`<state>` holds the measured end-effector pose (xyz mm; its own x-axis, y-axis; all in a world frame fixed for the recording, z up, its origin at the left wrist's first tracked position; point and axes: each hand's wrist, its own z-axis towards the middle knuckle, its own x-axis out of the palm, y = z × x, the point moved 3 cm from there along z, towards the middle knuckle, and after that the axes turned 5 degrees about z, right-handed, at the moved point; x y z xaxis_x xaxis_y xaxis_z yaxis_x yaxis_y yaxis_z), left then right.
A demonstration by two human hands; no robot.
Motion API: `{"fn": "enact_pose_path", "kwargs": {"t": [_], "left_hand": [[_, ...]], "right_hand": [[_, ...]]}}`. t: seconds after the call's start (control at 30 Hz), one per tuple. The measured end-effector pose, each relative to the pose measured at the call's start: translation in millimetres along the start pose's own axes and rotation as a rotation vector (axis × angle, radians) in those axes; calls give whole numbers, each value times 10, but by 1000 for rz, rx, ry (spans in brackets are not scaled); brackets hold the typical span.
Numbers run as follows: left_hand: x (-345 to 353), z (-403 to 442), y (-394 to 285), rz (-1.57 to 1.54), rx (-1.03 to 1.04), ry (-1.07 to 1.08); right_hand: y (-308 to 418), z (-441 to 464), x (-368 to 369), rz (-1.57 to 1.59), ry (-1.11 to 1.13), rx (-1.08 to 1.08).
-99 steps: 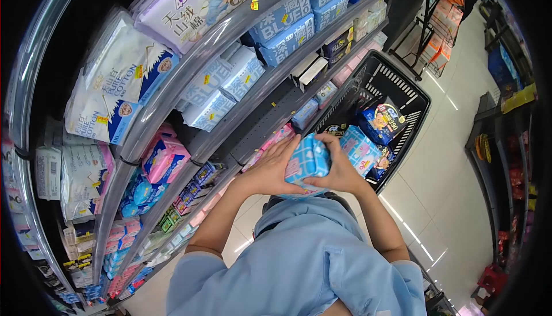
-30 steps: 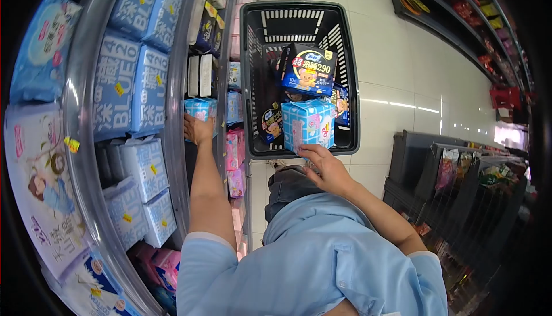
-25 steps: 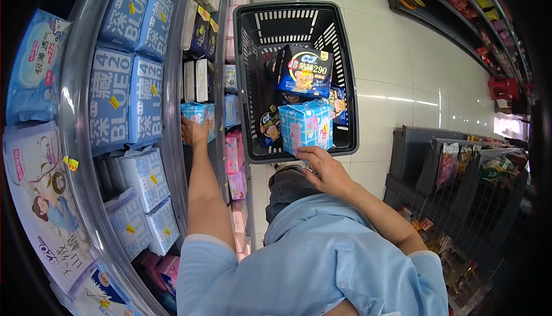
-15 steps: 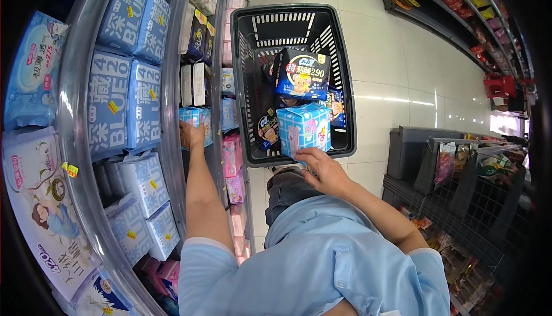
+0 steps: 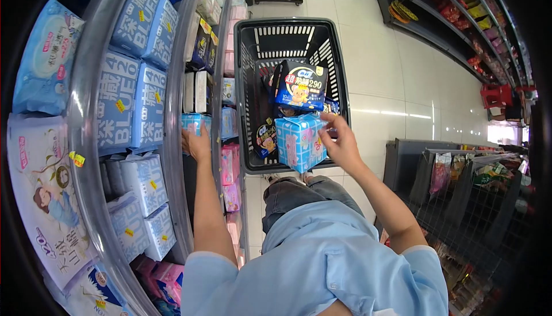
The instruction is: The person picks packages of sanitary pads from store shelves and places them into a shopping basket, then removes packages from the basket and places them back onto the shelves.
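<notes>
My left hand (image 5: 197, 143) reaches into the shelf at left, its fingers curled around the near side of a light-blue checked pack of sanitary pads (image 5: 195, 122). A similar blue checked pack of sanitary pads (image 5: 299, 143) sits at the near end of a black shopping basket (image 5: 247, 161). At that pack's right edge is my right hand (image 5: 342, 143), thumb and fingers closed about its corner. Just beyond lies a dark-blue pack marked 290 (image 5: 302, 89), with another dark pack (image 5: 266, 138) at the basket's left wall and more partly hidden beneath.
Shelves on the left hold blue packs (image 5: 118, 97), white-and-blue packs (image 5: 144, 184) and pink packs (image 5: 230, 166). Dark racks of snacks (image 5: 460, 6) stand at right, with a wire rack (image 5: 471, 201) nearer. A red stool (image 5: 495, 97) stands farther off on the tiled floor (image 5: 374, 74).
My right hand has moved from the basket pack's near edge to its right side, and that pack has turned slightly. My left hand stays at the shelf pack. The basket appears slightly lower in view.
</notes>
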<state>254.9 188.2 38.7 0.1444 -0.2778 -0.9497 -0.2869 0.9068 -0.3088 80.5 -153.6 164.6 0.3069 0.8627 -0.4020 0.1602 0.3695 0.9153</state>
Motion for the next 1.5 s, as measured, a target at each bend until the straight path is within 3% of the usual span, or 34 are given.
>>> {"fn": "enact_pose_path", "kwargs": {"t": [0.07, 0.2, 0.33, 0.4, 0.47, 0.6, 0.67, 0.77, 0.9, 1.0, 1.07, 1.23, 1.33, 1.37, 1.5], "left_hand": [[-169, -230, -40, -171, 94, -63], [-680, -727, -475, -538, 376, -102], [-814, -908, -1146, -716, 605, 144], [-478, -855, -1401, -859, 412, 487], [5, -737, -1592, -788, 344, 607], [-218, -761, -2069, -928, 73, 1013], [-239, -851, -2176, -1058, 76, 1147], [-62, -857, -2109, -1054, 64, 1114], [-276, -896, -2086, -975, 106, 1070], [58, -878, -1893, -699, 193, 820], [-348, -1109, -1912, -531, 213, 660], [-615, -1952, -1856, -224, 396, 607], [-409, -2127, -1697, -198, 290, 566], [-333, -2138, -1621, -276, 171, 636], [-322, -2031, -1444, -446, 206, 655]], "right_hand": [[-53, 265, -67, 83, -80, 34], [-275, 795, -45, 366, -142, 382], [-366, 930, 52, 590, -51, 683], [-429, 936, 103, 612, -37, 682], [-395, 886, 89, 597, -58, 656], [-509, 892, 65, 565, -65, 682], [-500, 914, 52, 646, -55, 660], [-581, 950, 90, 847, -37, 561], [-461, 954, 74, 849, 3, 536], [-832, 1011, 161, 524, -110, 460], [-801, 920, 113, 409, -193, 482], [-788, 570, 153, 407, -296, 342], [-900, 333, 202, 332, -223, 259], [-906, 236, 201, 321, -188, 259], [-779, -27, 152, 288, -127, 234]]}}
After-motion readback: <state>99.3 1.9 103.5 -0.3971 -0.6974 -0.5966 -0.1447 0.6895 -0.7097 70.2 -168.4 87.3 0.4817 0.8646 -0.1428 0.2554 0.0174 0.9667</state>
